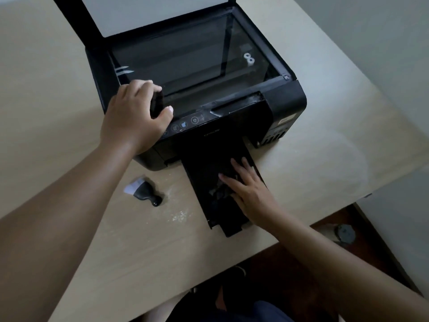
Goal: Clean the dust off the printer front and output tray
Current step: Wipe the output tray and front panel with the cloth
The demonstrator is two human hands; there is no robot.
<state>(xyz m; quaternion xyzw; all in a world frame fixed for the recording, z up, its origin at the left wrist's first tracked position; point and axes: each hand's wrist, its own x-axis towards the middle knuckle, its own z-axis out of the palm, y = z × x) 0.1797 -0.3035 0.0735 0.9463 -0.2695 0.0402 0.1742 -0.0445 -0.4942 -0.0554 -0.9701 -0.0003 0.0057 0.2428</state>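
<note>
A black printer (pixel 285 101) stands on the beige table with its scanner lid (pixel 148 12) raised and the glass bare. Its black output tray (pixel 202 173) is pulled out toward me. My right hand (pixel 248 189) lies flat, fingers straight, pressing a dark crumpled cloth (pixel 219 194) onto the tray. My left hand (pixel 134 115) sits at the printer's front left corner beside the control panel (pixel 195 120), its fingers and thumb curled round a small black object (pixel 156 103) that I cannot identify.
A small brush (pixel 145 190) with white bristles and a black handle lies on the table (pixel 69 112) left of the tray. Pale dust specks (pixel 180 216) dot the table near it. The table's edge runs diagonally at right, with floor below.
</note>
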